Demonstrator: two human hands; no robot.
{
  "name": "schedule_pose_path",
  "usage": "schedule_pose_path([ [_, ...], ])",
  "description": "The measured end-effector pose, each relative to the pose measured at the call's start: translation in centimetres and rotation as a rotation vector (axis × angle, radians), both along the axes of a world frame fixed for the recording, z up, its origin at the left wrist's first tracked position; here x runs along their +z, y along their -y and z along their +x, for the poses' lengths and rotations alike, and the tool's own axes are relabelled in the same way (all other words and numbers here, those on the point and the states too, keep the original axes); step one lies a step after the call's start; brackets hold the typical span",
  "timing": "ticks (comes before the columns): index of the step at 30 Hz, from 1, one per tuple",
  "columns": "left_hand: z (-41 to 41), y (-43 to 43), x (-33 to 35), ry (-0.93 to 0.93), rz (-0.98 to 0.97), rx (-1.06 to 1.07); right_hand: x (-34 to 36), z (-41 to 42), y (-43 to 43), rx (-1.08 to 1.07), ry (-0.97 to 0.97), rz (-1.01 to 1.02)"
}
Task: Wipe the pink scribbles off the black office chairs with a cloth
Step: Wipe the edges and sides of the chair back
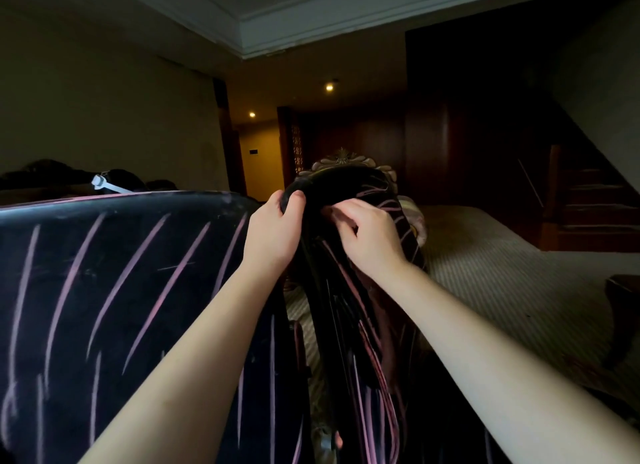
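Two black office chairs stand with their backs to me, both streaked with pink scribbles. The wide chair back [104,273] fills the left side and carries several long slanted pink lines. The narrower chair back [349,186] is in the middle, with pink lines running down it. My left hand [273,231] grips that chair's top edge, thumb over the rim. My right hand [370,235] lies against the same back just below the top, its fingers curled round a small pinkish wad, seemingly the cloth [327,211], which is mostly hidden.
An ornate carved wooden chair top [343,160] rises just behind the middle chair. Striped carpet [485,255] spreads to the right, toward wooden stairs [588,200]. A dark wooden piece [623,290] stands at the right edge. A person's head with a white strap [104,183] shows behind the left chair.
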State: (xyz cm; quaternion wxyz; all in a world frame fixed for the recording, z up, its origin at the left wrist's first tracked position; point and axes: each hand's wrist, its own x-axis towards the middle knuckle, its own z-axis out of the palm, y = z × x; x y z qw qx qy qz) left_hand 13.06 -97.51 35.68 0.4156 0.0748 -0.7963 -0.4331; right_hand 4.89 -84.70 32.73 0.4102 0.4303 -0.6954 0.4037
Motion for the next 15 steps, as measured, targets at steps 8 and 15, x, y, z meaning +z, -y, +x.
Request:
schedule_pose_path([
  [8, 0.3, -0.7, 0.0, -0.032, 0.007, -0.013, -3.1, 2.9, -0.4, 0.004, -0.225, -0.060],
  [15, 0.3, -0.2, -0.1, -0.019, -0.037, 0.018, -4.1, 3.4, -0.4, 0.028, -0.215, -0.143],
])
